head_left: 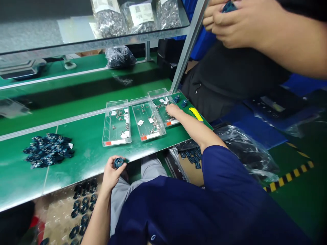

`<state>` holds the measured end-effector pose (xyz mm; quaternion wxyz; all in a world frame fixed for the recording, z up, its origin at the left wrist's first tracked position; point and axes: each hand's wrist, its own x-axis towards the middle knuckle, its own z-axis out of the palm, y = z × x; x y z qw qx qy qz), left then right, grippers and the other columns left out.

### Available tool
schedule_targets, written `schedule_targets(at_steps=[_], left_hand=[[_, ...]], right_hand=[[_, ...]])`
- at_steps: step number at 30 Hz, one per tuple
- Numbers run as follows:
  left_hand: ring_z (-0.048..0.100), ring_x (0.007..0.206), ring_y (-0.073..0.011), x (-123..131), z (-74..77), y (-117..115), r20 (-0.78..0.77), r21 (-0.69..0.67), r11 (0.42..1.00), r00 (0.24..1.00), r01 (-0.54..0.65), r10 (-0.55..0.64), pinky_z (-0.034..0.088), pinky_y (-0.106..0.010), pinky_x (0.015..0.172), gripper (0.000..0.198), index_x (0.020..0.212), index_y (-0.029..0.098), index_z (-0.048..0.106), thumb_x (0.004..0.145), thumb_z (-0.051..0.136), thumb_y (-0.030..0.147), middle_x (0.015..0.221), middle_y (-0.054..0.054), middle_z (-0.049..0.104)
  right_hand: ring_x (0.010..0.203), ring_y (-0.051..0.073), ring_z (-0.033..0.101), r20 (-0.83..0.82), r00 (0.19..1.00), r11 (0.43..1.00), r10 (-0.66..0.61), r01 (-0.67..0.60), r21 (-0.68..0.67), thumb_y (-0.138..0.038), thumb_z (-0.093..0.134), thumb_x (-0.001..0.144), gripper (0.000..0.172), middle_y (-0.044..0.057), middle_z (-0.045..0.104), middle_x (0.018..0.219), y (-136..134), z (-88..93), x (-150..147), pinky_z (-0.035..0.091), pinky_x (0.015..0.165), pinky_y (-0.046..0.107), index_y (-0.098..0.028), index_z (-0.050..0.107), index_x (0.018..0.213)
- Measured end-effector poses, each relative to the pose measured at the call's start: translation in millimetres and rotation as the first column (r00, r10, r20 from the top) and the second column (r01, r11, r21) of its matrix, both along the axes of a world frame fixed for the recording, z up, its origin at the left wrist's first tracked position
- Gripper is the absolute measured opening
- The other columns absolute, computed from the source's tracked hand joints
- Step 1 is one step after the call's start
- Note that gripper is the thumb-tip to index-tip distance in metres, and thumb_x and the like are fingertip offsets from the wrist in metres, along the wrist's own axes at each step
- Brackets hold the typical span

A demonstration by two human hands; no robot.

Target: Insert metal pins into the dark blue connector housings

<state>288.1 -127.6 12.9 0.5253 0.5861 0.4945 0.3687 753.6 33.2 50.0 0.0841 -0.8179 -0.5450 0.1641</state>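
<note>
The left grip (114, 172) is clamped around a chunky dark-blue moulded part (119, 162), its fingers curled over the ribbed plastic, and it is held just off the front edge of the green table (84, 160). The right grip (173, 110) reaches across the table, with its fingertips (168, 108) down in the farthest of three clear acrylic trays (171, 122); whether they are apart or closed on something cannot be told. That tray holds small bright metal pieces (170, 119) and scraps of white paper, and two loose blue parts (180, 101) lie just beside it, near a smooth yellow object (196, 114). The other two clear trays (117, 142) stand side by side, each with a red-and-white label and a scatter of similar metal pieces. A heap of blue parts with metal bits (48, 150) sits to the left on the table. More blue parts lie in a cardboard box (83, 207) below the edge. Bulging clear bags of metal pieces (109, 20) rest on a glass shelf (51, 41) above. At the upper right, a co-worker's hands (224, 20) clasp another blue part (229, 6).
</note>
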Motion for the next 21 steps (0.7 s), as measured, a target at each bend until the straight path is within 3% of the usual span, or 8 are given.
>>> schedule_targets(at_steps=[4, 9, 12, 14, 16, 19, 20, 21], left_hand=[[0.067, 0.098, -0.022, 4, -2.6, -2, 0.015, -0.034, 0.999, 1.0, 0.017, -0.016, 0.052, -0.037, 0.091, 0.046, 0.107, 0.02, 0.056, 0.073, 0.08, 0.038, 0.104, -0.007, 0.07], [0.068, 0.099, -0.023, 9, 3.4, -3, 0.09, -0.079, 0.997, 0.996, 0.013, -0.006, 0.053, -0.038, 0.091, 0.053, 0.119, 0.017, 0.058, 0.074, 0.077, 0.04, 0.104, -0.009, 0.071], [0.068, 0.095, -0.0221, 13, 12.2, -2, 0.194, -0.094, 0.995, 0.981, 0.021, -0.003, 0.056, -0.034, 0.08, 0.056, 0.124, 0.017, 0.056, 0.076, 0.075, 0.04, 0.101, -0.009, 0.07], [0.067, 0.081, -0.0181, 17, 19.9, -2, 0.239, -0.06, 0.998, 0.971, -0.009, 0.023, 0.054, -0.03, 0.071, 0.049, 0.119, 0.018, 0.059, 0.076, 0.075, 0.037, 0.091, -0.005, 0.069], [0.062, 0.063, -0.0127, 25, 29.7, -3, 0.259, -0.001, 0.996, 0.962, -0.085, 0.083, 0.05, -0.026, 0.063, 0.039, 0.106, 0.019, 0.061, 0.074, 0.077, 0.034, 0.078, 0.0, 0.065], [0.056, 0.054, -0.0091, 36, 46.1, -7, 0.314, 0.062, 0.983, 0.938, -0.172, 0.144, 0.047, -0.023, 0.057, 0.033, 0.092, 0.019, 0.059, 0.071, 0.08, 0.032, 0.07, 0.004, 0.061], [0.058, 0.056, -0.0097, 39, 50.9, -8, 0.344, 0.069, 0.982, 0.928, -0.175, 0.141, 0.048, -0.024, 0.058, 0.033, 0.091, 0.019, 0.059, 0.07, 0.081, 0.032, 0.073, 0.003, 0.063], [0.061, 0.06, -0.0109, 40, 55.1, -10, 0.372, 0.075, 0.981, 0.918, -0.179, 0.139, 0.05, -0.024, 0.06, 0.035, 0.091, 0.018, 0.059, 0.069, 0.082, 0.033, 0.078, 0.001, 0.065]], right_hand=[[0.092, 0.022, 0.062, -0.067, 0.997, 0.999, -0.029, 0.031, 0.04, -0.01, 0.069, 0.08, 0.009, 0.02, 0.069, 0.084, 1, 1.3, -5, 0.045, 0.089, 0.035, -0.005, 0.068, 0.072], [0.085, 0.014, 0.055, -0.225, 0.974, 0.966, -0.037, 0.092, 0.24, -0.007, 0.063, 0.081, 0.012, 0.01, 0.066, 0.076, -20, 30.0, -16, 0.041, 0.081, 0.026, -0.011, 0.061, 0.07], [0.071, 0.011, 0.051, -0.434, 0.901, 0.907, 0.031, 0.157, 0.39, -0.01, 0.055, 0.084, 0.012, 0.004, 0.064, 0.072, -50, 45.2, -49, 0.039, 0.066, 0.022, -0.015, 0.059, 0.074], [0.061, 0.01, 0.05, -0.563, 0.82, 0.895, 0.106, 0.168, 0.414, -0.017, 0.054, 0.085, 0.008, 0.002, 0.066, 0.072, -76, 48.2, -87, 0.038, 0.055, 0.022, -0.018, 0.058, 0.078], [0.057, 0.01, 0.053, -0.747, 0.637, 0.92, 0.19, 0.15, 0.362, -0.025, 0.059, 0.082, 0.007, 0.003, 0.068, 0.075, -105, 46.6, -133, 0.038, 0.049, 0.021, -0.018, 0.057, 0.079], [0.06, 0.01, 0.059, -0.971, 0.124, 0.971, 0.206, 0.099, 0.219, -0.03, 0.073, 0.071, 0.02, 0.004, 0.07, 0.077, -143, 42.8, -200, 0.044, 0.05, 0.02, -0.017, 0.061, 0.079], [0.061, 0.011, 0.06, -0.983, -0.003, 0.98, 0.184, 0.079, 0.183, -0.03, 0.077, 0.068, 0.023, 0.004, 0.07, 0.077, -152, 42.1, -219, 0.046, 0.051, 0.02, -0.016, 0.062, 0.079], [0.061, 0.01, 0.061, -0.983, -0.069, 0.984, 0.17, 0.067, 0.166, -0.03, 0.08, 0.066, 0.025, 0.004, 0.071, 0.076, -159, 41.8, -236, 0.047, 0.052, 0.02, -0.015, 0.064, 0.079]])
